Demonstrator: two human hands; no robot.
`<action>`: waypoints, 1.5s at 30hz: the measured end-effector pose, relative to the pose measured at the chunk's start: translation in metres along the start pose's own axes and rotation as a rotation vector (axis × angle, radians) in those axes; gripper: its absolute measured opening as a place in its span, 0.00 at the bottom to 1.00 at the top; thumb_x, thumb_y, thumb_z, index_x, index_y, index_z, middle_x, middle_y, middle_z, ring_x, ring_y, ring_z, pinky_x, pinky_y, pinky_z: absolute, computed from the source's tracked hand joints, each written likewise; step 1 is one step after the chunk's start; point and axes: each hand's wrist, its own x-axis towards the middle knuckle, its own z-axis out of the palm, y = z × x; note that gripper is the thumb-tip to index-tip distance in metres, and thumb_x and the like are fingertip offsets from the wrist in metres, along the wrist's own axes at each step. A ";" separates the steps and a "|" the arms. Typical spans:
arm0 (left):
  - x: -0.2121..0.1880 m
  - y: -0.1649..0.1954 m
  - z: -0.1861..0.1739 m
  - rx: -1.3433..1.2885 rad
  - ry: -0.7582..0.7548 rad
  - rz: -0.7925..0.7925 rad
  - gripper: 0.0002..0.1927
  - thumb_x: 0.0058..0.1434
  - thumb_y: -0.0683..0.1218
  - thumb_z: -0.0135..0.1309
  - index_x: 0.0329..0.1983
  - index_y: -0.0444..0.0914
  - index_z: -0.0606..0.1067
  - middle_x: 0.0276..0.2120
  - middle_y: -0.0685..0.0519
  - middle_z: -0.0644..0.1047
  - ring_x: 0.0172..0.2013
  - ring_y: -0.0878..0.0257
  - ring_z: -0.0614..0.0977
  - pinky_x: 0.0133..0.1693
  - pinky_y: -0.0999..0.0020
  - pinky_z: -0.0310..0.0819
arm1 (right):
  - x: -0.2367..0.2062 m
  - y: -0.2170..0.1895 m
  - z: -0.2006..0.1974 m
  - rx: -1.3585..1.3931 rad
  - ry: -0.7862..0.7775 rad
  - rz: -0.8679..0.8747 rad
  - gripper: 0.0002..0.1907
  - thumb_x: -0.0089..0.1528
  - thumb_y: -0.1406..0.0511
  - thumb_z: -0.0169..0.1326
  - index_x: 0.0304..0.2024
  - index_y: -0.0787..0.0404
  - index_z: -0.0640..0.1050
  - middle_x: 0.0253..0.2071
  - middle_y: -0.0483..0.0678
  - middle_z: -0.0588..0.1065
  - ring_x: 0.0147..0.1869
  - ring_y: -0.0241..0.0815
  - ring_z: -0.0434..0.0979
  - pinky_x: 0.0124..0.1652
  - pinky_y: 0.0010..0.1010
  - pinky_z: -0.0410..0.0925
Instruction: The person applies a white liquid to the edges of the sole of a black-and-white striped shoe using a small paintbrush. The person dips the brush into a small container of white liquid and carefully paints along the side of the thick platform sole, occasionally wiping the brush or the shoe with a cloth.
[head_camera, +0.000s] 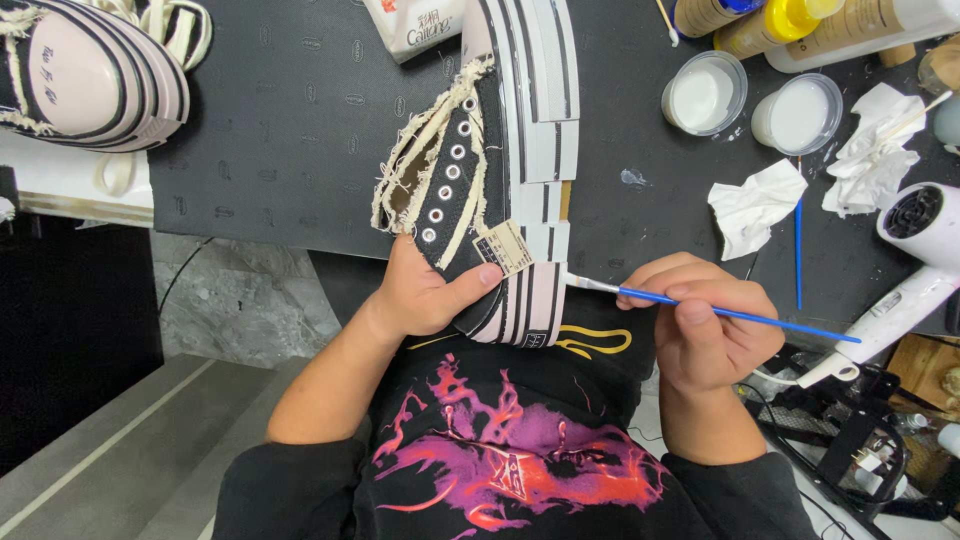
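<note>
— Black canvas shoe (480, 170), where was it?
— Above the dark desk (290, 130), left hand (425, 295) clasping its heel beside a beige square tag (503, 247).
— The right hand (705, 325)?
— Pinched a blue paintbrush (720, 311), tip at the sole.

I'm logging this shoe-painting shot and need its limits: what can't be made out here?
Head view only:
- Black sneaker: toe cut off by the top edge; heel partly covered by the left hand.
- Brush: handle's middle hidden inside the right hand.
- Second shoe: cropped at the top-left corner.
- Bottles: tops cut off.
</note>
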 end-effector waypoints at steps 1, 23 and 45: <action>0.000 0.000 -0.001 0.004 0.000 0.004 0.28 0.67 0.38 0.59 0.69 0.29 0.66 0.60 0.49 0.76 0.61 0.63 0.76 0.66 0.64 0.69 | 0.000 0.000 0.000 0.005 -0.004 -0.001 0.08 0.72 0.69 0.52 0.43 0.71 0.73 0.32 0.65 0.76 0.32 0.54 0.78 0.35 0.40 0.76; -0.001 0.004 0.000 0.067 0.013 -0.020 0.22 0.66 0.38 0.59 0.63 0.30 0.72 0.56 0.49 0.79 0.57 0.63 0.79 0.63 0.65 0.72 | 0.007 -0.004 0.004 -0.069 -0.019 -0.018 0.09 0.70 0.69 0.52 0.42 0.73 0.75 0.32 0.64 0.76 0.32 0.54 0.78 0.34 0.39 0.75; -0.006 0.000 -0.002 0.133 0.005 -0.001 0.22 0.67 0.38 0.59 0.63 0.30 0.72 0.57 0.49 0.79 0.58 0.63 0.80 0.64 0.65 0.72 | 0.002 -0.013 0.001 -0.097 -0.024 -0.021 0.08 0.70 0.68 0.54 0.42 0.71 0.75 0.33 0.60 0.77 0.33 0.53 0.79 0.37 0.40 0.75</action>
